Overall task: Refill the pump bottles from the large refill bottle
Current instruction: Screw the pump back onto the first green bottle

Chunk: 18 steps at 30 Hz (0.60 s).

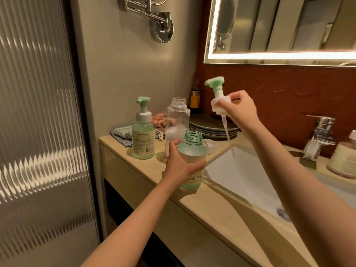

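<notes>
My left hand [180, 163] grips an open green pump bottle [192, 151] standing on the counter [146, 164] near the sink's left edge; its threaded neck is bare. My right hand [241, 109] holds the removed pump head [218, 97] up in the air, its green nozzle on top and its dip tube hanging down over the sink [246, 176]. Behind the held bottle stands the large clear refill bottle [177, 120], uncapped and nearly empty. A second green pump bottle [143, 132] with its pump on stands to the left.
A white cap [211, 145] lies by the sink rim. Stacked grey plates [210, 126] and folded cloths [121, 132] sit at the back of the counter. A chrome tap [321, 130] and a jar [344, 158] stand at the right. A ribbed glass door [38, 122] borders the left.
</notes>
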Available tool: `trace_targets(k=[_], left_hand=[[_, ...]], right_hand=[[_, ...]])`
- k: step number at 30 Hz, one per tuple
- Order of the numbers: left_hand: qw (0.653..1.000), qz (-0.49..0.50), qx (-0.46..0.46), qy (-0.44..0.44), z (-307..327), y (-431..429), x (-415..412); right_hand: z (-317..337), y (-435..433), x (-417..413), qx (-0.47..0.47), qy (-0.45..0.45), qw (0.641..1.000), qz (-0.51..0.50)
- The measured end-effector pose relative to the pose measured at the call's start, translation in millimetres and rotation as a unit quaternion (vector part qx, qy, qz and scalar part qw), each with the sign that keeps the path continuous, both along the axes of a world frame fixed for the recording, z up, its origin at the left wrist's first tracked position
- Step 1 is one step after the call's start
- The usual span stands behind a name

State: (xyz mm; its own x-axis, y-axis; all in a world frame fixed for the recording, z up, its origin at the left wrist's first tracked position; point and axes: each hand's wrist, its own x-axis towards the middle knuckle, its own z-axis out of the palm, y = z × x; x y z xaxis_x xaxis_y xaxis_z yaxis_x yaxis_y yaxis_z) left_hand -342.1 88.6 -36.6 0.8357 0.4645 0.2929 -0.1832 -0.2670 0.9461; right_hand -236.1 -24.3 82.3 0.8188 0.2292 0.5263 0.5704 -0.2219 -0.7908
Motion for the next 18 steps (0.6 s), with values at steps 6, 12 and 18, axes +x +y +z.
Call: trace_targets(k=[6, 12, 18], left_hand=[[1.0, 0.01, -0.004, 0.0, -2, -6, 2], [1.0, -0.004, 0.001, -0.002, -2, -9, 2], [1.0, -0.005, -0.027, 0.0, -2, -10, 4]], right_hand=[[34, -3, -37, 0.163, -0.005, 0.978, 0.129], [32, 3, -47, 0.154, -0.085, 0.98, 0.096], [45, -3, -49, 0.217, -0.036, 0.963, 0.154]])
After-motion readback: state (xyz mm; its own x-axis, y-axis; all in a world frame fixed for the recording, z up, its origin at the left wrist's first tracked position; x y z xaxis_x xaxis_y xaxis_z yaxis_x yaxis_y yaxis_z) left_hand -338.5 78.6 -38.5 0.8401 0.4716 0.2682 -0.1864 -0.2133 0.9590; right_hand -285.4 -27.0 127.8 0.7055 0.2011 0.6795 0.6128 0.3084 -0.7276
